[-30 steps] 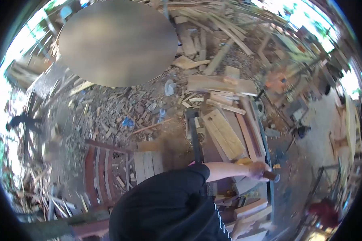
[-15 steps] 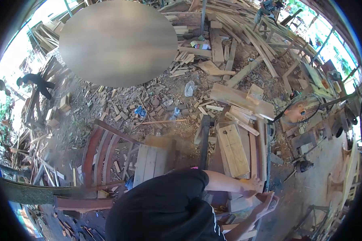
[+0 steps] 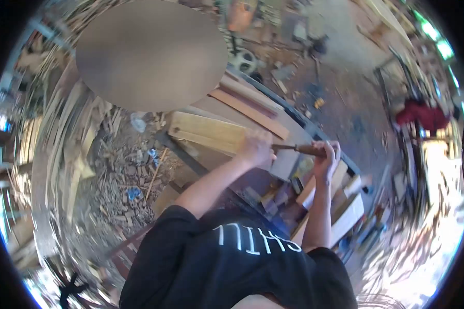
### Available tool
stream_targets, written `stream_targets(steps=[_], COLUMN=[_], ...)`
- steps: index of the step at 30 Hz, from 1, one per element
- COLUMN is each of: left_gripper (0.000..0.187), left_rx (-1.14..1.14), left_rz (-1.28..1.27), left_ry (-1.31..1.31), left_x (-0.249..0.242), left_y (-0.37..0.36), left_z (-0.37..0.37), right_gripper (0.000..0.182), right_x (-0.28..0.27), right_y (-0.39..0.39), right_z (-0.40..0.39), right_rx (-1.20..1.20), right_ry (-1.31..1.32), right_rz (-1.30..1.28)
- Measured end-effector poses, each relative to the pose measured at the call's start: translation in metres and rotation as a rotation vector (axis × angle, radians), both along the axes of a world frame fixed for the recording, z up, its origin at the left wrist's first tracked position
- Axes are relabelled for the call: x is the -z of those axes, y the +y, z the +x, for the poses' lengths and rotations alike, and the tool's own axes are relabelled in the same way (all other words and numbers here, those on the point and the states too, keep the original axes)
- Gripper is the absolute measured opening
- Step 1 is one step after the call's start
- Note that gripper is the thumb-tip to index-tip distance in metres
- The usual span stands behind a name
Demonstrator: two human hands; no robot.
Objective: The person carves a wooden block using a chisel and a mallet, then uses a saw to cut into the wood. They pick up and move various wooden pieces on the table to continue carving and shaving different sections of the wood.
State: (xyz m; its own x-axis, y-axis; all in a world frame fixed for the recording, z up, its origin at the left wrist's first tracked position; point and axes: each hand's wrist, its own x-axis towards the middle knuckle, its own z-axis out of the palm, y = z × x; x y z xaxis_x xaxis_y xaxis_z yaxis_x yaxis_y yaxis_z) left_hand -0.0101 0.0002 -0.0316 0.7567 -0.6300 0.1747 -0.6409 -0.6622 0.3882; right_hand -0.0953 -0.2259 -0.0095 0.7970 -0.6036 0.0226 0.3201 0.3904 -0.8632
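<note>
My right hand (image 3: 328, 157) is wrapped around the brown wooden handle of a chisel (image 3: 307, 150), whose dark metal shank points left. My left hand (image 3: 257, 147), somewhat blurred, is closed where the shank meets its fingers; the blade's tip is hidden there. Beneath and beside my left hand lies a thick, pale wooden board (image 3: 206, 132), its near end partly covered by the hand. A reddish wooden strip (image 3: 250, 114) lies just beyond it.
Wood offcuts (image 3: 345, 211) are piled by my right forearm. A dark beam (image 3: 183, 153) juts out left of the board. Scraps and chips (image 3: 123, 180) litter the ground. A person in dark red (image 3: 423, 116) is at the far right. A blurred oval hides the upper left.
The view has swung round to the right, so the board and both hands appear nearer the middle. My hands are now farther apart, with the chisel plainly visible between them.
</note>
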Motion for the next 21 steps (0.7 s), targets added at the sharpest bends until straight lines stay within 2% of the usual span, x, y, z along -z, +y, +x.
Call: stream_targets(steps=[3,6,8,10,12,14,16,18,20,21], left_gripper=[0.050,0.050,0.051,0.053,0.056,0.055,0.054,0.052,0.051,0.051], left_rx=[0.084,0.122,0.077,0.101,0.129,0.155,0.202,0.191,0.178,0.154], left_rz=[0.033,0.082,0.066,0.039,0.077,0.114,0.180,0.217,0.256,0.219], left_ry=[0.009,-0.012,0.041,0.070,0.026,0.068,0.047,0.034,0.026,0.118], left_x=[-0.013,-0.028,-0.031,-0.033,-0.036,-0.045,-0.047,-0.045,-0.043,-0.043], left_y=[0.004,0.007,0.011,0.016,0.020,0.022,0.022,0.015,0.011,0.010], left_z=[0.003,0.006,0.005,0.007,0.008,0.010,0.012,0.010,0.009,0.011], right_gripper=[0.014,0.017,0.019,0.019,0.024,0.030,0.036,0.039,0.040,0.041], right_x=[0.036,0.090,0.090,0.080,0.049,0.002,-0.019,-0.028,-0.040,-0.050], right_y=[-0.019,-0.043,-0.044,-0.042,-0.025,0.003,0.020,0.031,0.037,0.041], right_z=[-0.018,-0.033,-0.050,-0.057,-0.053,-0.043,-0.037,-0.022,-0.012,-0.005], right_rx=[0.095,0.435,0.524,0.523,0.567,0.551,0.425,0.429,0.260,0.267], right_ry=[-0.091,0.123,0.158,0.040,0.057,0.109,0.032,-0.028,-0.128,-0.118], right_rz=[0.289,0.556,0.607,0.509,0.481,0.231,0.021,0.012,-0.048,-0.093])
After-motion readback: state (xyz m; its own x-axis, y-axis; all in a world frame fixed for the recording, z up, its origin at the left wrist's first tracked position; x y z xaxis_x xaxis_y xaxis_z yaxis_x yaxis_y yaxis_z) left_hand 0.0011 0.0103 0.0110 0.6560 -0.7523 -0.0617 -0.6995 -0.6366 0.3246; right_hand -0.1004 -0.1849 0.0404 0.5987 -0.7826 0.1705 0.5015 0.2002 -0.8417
